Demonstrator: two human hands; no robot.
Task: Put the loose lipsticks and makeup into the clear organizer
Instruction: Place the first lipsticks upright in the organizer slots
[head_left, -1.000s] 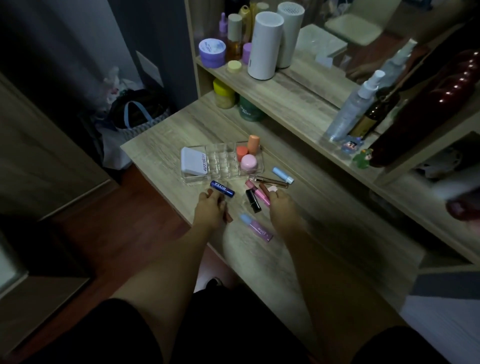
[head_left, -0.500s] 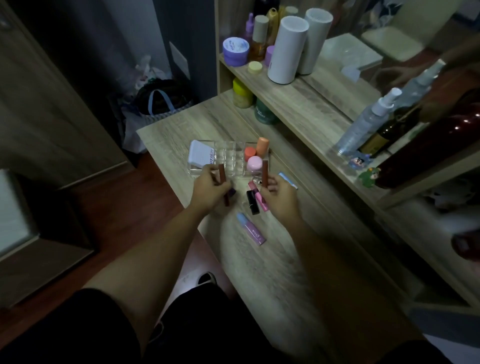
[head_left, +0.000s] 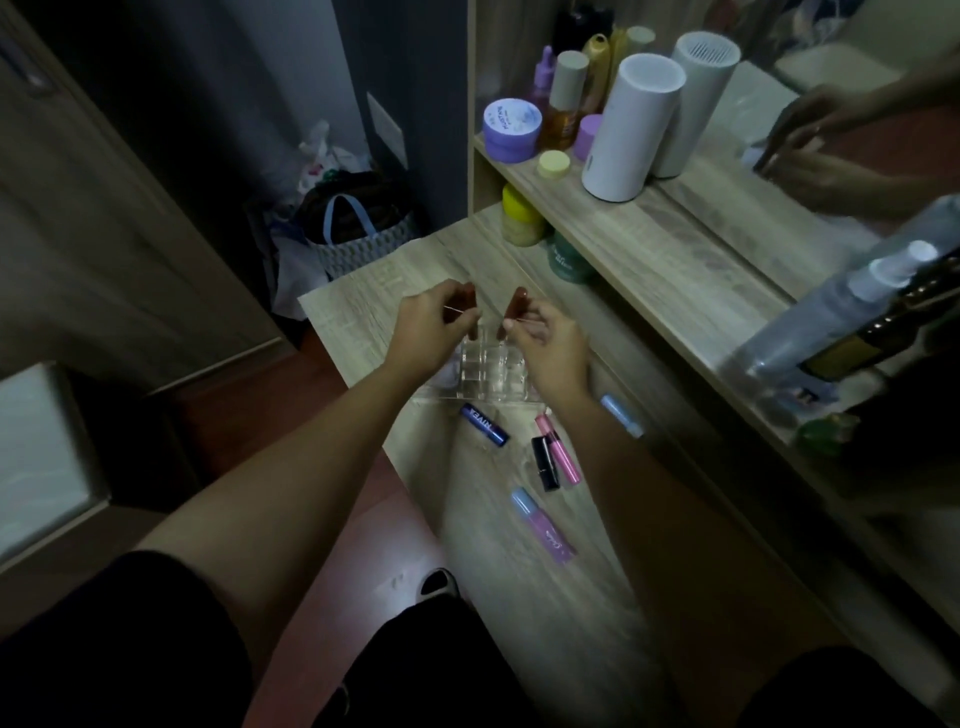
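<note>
Currently your left hand (head_left: 423, 332) & right hand (head_left: 548, 345) each pinch a brown lipstick, fingers closed on it, above the clear organizer (head_left: 483, 371). Approx. 5 loose items left on worktop (head_left: 519, 597), incl. blue tube (head_left: 484, 424) & pink gloss (head_left: 558, 455). Task early-stage.

arms: bare to the shoulders | sleeves: none seen | legwear: black shorts (head_left: 130, 649) | hands: bare, ungloved
</note>
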